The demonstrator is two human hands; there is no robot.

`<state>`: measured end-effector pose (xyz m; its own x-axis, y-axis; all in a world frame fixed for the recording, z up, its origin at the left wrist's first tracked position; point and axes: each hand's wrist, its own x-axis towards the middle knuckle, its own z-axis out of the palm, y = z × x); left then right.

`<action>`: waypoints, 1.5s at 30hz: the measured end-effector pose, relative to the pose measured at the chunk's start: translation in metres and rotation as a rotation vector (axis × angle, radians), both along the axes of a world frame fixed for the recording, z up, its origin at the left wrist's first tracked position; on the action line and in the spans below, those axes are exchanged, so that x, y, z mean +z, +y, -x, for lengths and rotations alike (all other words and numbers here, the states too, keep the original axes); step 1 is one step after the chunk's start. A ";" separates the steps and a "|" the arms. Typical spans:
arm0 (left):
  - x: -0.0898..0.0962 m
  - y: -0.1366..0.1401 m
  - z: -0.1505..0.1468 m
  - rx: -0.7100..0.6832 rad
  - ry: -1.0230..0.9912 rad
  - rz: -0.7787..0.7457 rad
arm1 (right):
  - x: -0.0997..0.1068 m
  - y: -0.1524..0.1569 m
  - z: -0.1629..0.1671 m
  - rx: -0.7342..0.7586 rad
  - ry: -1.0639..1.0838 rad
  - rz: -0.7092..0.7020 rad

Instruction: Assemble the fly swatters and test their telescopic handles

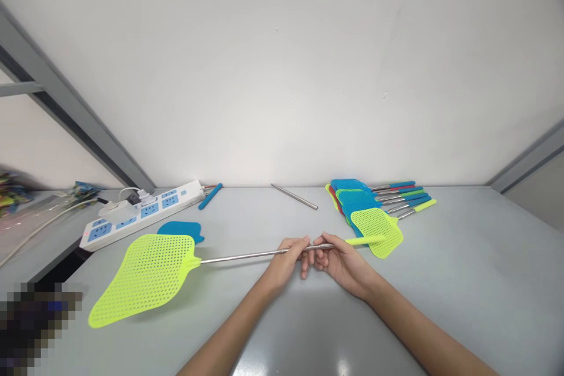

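A yellow-green fly swatter with a long metal rod is held across the front of me, its perforated head to the left. My left hand pinches the thin part of the rod. Close beside it, my right hand grips the thicker rod section near the yellow-green grip, which points right. Beyond the right hand lies a stack of fly swatters, in blue, green, red and yellow-green, with their handles to the right. The swatter's grip end passes in front of the top one.
A blue swatter head lies partly behind the held one. A loose metal rod rests near the wall, and a blue handle beside the white power strip with plugs in it. Plastic packaging sits far left.
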<state>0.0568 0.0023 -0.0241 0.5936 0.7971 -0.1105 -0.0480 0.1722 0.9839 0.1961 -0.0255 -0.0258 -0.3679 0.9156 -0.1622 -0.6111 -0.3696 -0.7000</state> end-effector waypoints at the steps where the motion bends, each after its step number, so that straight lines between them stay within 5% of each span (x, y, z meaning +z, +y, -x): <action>1: 0.000 0.000 0.000 0.000 0.000 -0.002 | 0.000 0.000 0.000 0.000 -0.001 -0.002; 32: -0.002 0.000 0.003 -0.054 -0.003 -0.043 | -0.006 -0.002 -0.002 0.008 -0.050 -0.040; 45: 0.011 0.000 0.002 -0.069 0.051 0.024 | 0.012 0.002 -0.016 0.012 -0.196 -0.014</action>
